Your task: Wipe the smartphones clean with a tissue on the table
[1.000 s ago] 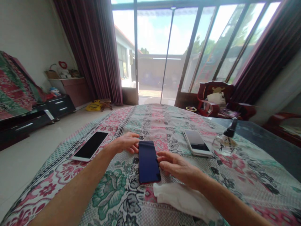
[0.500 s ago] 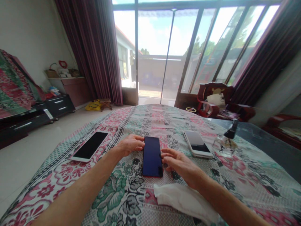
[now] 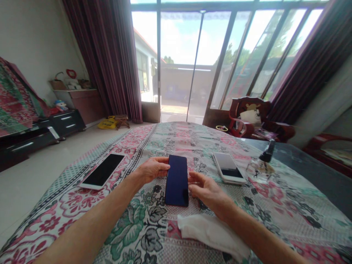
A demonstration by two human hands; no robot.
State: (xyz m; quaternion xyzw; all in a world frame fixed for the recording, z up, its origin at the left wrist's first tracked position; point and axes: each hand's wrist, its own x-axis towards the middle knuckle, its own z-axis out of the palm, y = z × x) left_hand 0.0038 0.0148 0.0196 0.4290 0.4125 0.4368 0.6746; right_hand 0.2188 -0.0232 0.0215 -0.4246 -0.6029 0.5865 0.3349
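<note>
A dark-screened smartphone [image 3: 176, 183] is in front of me at the middle of the cloth-covered table, screen up. My left hand [image 3: 154, 169] is closed on its upper left edge, thumb on the front and fingers partly hidden. Along the phone's right edge, my right hand [image 3: 206, 189] has its fingers apart and a little bent, the tips at or just beside the edge; contact is hard to tell. Below the phone lies a crumpled white cloth [image 3: 209, 233], partly under my right forearm. A white phone with a black screen [image 3: 103, 171] rests to the left.
To the right are stacked white phones [image 3: 228, 168] and a clear bottle with a black pump top [image 3: 264, 163]. A patterned tablecloth [image 3: 132, 227] covers the table. Beyond stand a red wooden chair [image 3: 249, 113], glass doors, dark curtains [image 3: 110, 66] and a yellow bag [image 3: 107, 122].
My left thumb has come over the phone's left edge and grips it. The phone's far end looks slightly raised. My right hand stays at the right edge; the view has shifted slightly.
</note>
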